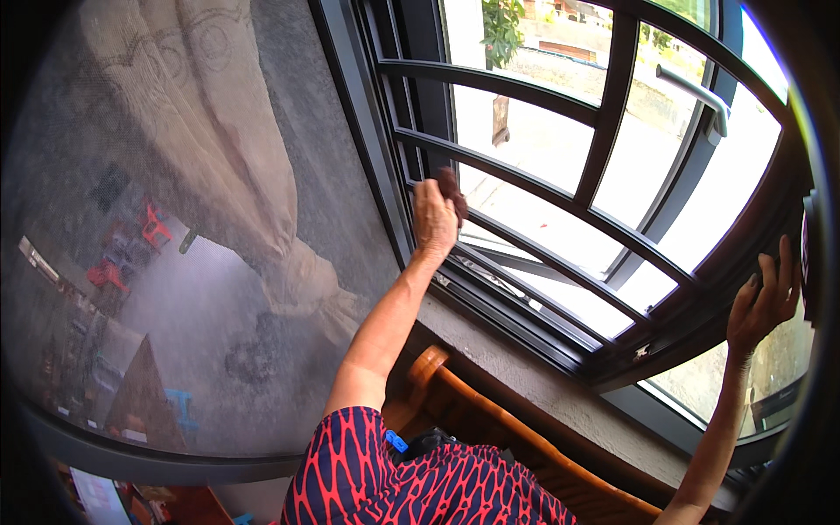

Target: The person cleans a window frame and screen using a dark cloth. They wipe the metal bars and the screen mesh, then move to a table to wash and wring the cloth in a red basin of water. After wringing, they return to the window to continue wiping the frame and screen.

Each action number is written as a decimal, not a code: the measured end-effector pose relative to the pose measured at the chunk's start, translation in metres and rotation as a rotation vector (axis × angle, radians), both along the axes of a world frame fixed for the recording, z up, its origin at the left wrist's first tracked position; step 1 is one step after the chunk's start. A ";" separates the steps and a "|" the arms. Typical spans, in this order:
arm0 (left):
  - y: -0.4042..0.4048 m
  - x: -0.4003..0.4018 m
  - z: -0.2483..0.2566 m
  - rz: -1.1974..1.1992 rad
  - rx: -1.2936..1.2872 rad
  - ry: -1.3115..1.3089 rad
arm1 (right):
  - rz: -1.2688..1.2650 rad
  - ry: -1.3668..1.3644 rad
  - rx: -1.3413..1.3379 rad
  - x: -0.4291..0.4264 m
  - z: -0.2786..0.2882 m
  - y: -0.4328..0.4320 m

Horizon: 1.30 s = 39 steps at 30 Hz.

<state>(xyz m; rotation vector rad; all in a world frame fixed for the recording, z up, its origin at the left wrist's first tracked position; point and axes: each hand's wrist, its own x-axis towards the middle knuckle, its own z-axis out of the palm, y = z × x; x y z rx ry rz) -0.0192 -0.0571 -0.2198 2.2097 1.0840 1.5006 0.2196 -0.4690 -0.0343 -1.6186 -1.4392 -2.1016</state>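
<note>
My left hand (436,220) is raised at the left side of a dark metal window grille (505,174), gripping a dark brown cloth (451,193). The cloth is bunched on the hand's right side, close to the frame's upright and the ends of the bars. Over at the right, my right hand (764,298) is lifted beside the dark window frame, with its fingers apart and nothing seen in it. Whether its fingertips touch the frame cannot be told. Behind the bars a window sash with a pale grey handle (695,95) stands swung outward.
A large mesh-like panel (216,328) fills the left, with a beige knotted curtain (223,151) seen behind or reflected in it. Below the window run a rough sill (512,380) and the rail of a wooden bench (525,436). Foliage and a wall show outside.
</note>
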 end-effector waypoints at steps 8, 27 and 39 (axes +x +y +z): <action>0.043 -0.006 0.090 0.334 0.130 0.052 | -0.051 0.097 -0.014 0.018 -0.013 -0.015; 0.015 -0.037 0.053 0.034 0.023 0.045 | -0.073 0.283 0.007 0.064 -0.043 -0.037; 0.046 -0.019 0.101 0.209 0.186 0.252 | -0.089 0.329 0.007 0.066 -0.049 -0.048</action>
